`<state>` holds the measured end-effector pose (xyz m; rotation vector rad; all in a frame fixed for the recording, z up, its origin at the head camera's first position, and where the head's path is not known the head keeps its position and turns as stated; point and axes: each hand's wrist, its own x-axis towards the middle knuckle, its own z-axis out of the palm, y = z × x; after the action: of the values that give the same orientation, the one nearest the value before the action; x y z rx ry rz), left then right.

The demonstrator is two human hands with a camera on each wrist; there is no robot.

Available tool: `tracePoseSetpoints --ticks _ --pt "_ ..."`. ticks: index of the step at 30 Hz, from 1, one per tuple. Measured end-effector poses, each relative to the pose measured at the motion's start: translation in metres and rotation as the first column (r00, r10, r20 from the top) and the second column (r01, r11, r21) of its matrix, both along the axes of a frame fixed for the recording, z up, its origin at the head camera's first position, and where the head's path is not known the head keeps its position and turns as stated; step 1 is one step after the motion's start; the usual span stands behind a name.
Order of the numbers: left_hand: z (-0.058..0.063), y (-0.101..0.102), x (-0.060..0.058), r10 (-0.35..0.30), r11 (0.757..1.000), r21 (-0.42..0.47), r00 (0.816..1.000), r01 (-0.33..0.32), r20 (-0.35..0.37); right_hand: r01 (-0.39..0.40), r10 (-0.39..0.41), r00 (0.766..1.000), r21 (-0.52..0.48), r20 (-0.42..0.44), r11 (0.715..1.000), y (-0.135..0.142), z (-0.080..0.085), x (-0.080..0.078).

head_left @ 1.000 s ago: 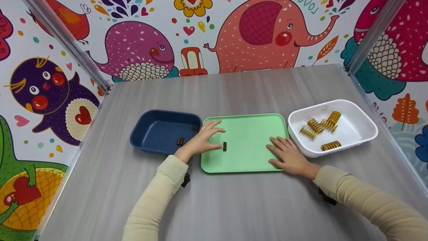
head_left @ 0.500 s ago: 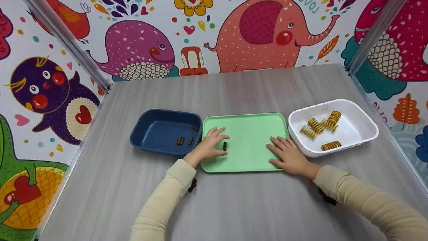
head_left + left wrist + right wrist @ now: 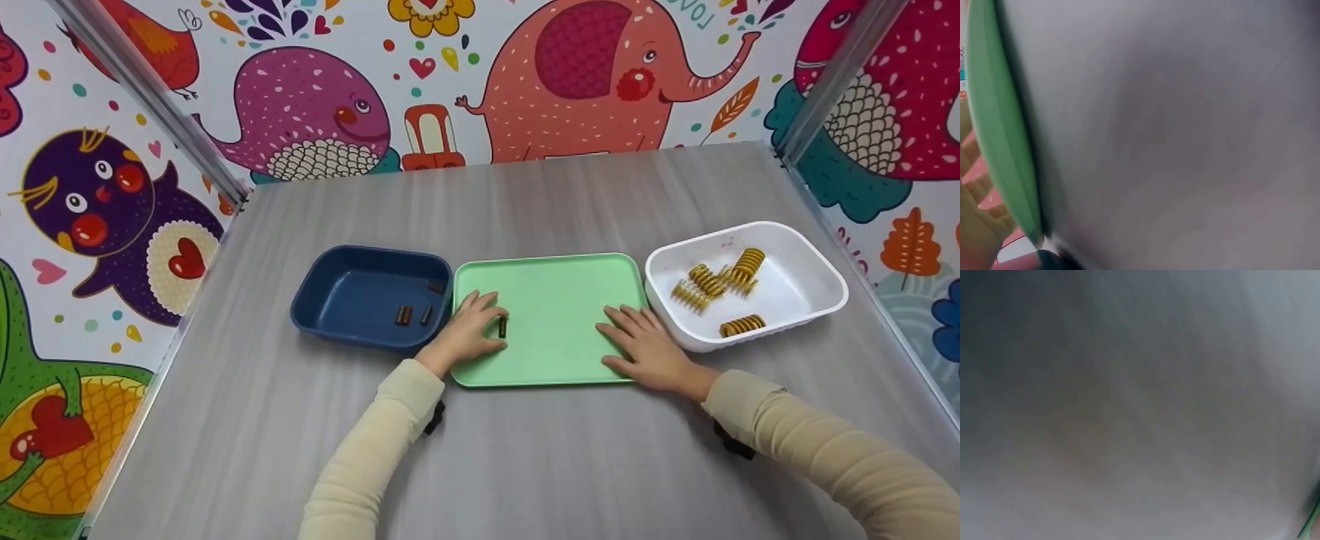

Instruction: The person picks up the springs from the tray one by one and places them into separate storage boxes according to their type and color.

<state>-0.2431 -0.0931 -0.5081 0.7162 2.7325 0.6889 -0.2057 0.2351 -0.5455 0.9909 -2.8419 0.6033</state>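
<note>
A small dark brown coil spring [image 3: 502,327] stands out on the left part of the green tray [image 3: 555,315]. My left hand [image 3: 466,330] reaches over the tray's left side, index finger and thumb closed about the spring's two ends. Flat on the tray's right edge rests my right hand [image 3: 649,349], fingers spread and holding nothing. The left wrist view shows the tray's rim [image 3: 1002,129] and part of a hand past it. In the right wrist view there is mostly blurred grey.
A blue basin [image 3: 330,330] on the left contains several dark springs [image 3: 403,315]. To the right, a white basin [image 3: 802,300] holds several yellow springs [image 3: 742,325]. Both stand against the tray on the grey table [image 3: 525,465]. A patterned wall [image 3: 442,75] closes the back.
My left hand has moved right and its fingers have drawn in around the dark spring on the tray, uncovering springs in the blue basin. The right hand keeps its place.
</note>
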Motion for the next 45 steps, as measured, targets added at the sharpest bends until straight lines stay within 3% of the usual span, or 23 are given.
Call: tracePoseSetpoints --ticks 13,29,45 --pt "-0.0033 -0.0023 -0.0018 0.037 0.999 -0.006 0.999 -0.037 -0.005 -0.005 0.006 1.000 0.008 -0.014 1.000 -0.0017 -0.0014 -0.0003" --pt "-0.0037 -0.0028 -0.0038 0.012 0.999 0.045 1.000 -0.012 -0.011 -0.007 0.007 1.000 0.003 -0.026 1.000 -0.0012 -0.0006 -0.0012" --pt "-0.0006 -0.0012 -0.0042 -0.025 0.987 0.156 0.999 0.029 -0.025 0.004 -0.004 1.000 0.015 0.006 1.000 -0.0003 0.0018 0.0002"
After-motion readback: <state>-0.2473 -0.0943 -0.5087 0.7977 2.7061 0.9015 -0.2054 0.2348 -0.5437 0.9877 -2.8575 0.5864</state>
